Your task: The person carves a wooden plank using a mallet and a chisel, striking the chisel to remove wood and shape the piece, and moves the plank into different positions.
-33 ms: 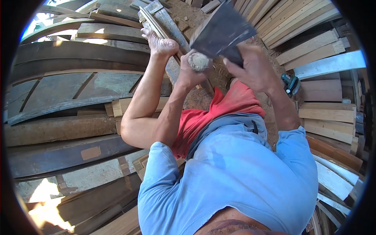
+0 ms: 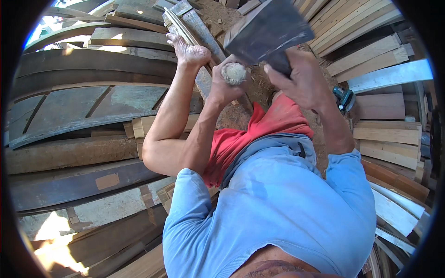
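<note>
My right hand (image 2: pixel 306 81) is wrapped round the short dark handle of a mallet (image 2: pixel 266 34). Its big square dark head hangs up and left of that hand, close above my left hand and blurred by motion. My left hand (image 2: pixel 225 90) is closed round a chisel handle (image 2: pixel 234 73), whose pale, battered round end points up at me; whatever is below it is hidden. The mallet head looks apart from this end. Beyond my left hand lies a long narrow timber (image 2: pixel 197 28), with my bare left foot (image 2: pixel 192 53) against it.
Dark curved boards (image 2: pixel 83 65) are stacked along the left side. Paler planks (image 2: pixel 389 134) lie in piles at the right, with more planks (image 2: pixel 352 23) at the far right. A green power tool (image 2: pixel 343 98) sits right of my right hand. Wood shavings cover the ground.
The mallet and my right hand have shifted slightly to the right and away from the chisel handle. My left hand has stayed in place with its grip unchanged.
</note>
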{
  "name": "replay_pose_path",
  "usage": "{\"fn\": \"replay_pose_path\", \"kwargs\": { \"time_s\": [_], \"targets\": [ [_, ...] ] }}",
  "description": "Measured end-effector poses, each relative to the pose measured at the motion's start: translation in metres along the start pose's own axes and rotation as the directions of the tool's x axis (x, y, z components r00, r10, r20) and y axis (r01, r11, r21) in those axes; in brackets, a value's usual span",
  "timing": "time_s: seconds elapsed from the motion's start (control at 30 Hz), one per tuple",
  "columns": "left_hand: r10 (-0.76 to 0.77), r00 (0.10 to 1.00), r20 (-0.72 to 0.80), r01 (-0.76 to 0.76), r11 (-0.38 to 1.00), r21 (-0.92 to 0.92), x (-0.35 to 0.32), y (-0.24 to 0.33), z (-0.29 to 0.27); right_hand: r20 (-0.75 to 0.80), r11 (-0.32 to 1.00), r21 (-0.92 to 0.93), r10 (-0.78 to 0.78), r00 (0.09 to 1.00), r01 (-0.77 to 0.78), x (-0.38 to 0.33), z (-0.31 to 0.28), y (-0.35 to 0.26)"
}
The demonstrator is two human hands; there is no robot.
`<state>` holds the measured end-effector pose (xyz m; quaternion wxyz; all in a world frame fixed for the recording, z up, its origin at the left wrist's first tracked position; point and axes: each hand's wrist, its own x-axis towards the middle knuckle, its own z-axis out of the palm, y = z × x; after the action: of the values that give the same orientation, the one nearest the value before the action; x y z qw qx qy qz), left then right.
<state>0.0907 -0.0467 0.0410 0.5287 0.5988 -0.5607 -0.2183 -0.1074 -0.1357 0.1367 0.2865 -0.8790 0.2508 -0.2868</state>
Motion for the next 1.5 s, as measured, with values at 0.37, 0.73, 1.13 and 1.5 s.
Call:
{"fn": "replay_pose_path", "kwargs": {
  "time_s": [0.37,0.73,1.13,1.5],
  "targets": [
    [0.101,0.994,0.033,-0.102,0.995,0.02,0.003,0.002,-0.003,-0.027,0.989,-0.036,-0.141,0.99,0.14,0.014,0.002,-0.011],
    [0.114,0.992,0.057,-0.111,0.993,-0.046,-0.021,-0.012,-0.021,-0.219,0.948,0.189,-0.213,0.952,0.256,0.02,0.007,-0.024],
    [0.075,0.996,0.05,-0.074,0.997,-0.031,-0.029,-0.012,-0.02,0.016,0.98,0.081,-0.181,0.983,0.179,0.019,0.016,-0.021],
    [-0.043,0.995,0.089,0.035,0.995,0.095,-0.007,-0.027,0.012,0.226,0.978,0.176,0.067,0.972,-0.108,0.007,0.019,-0.002]
  ]
}}
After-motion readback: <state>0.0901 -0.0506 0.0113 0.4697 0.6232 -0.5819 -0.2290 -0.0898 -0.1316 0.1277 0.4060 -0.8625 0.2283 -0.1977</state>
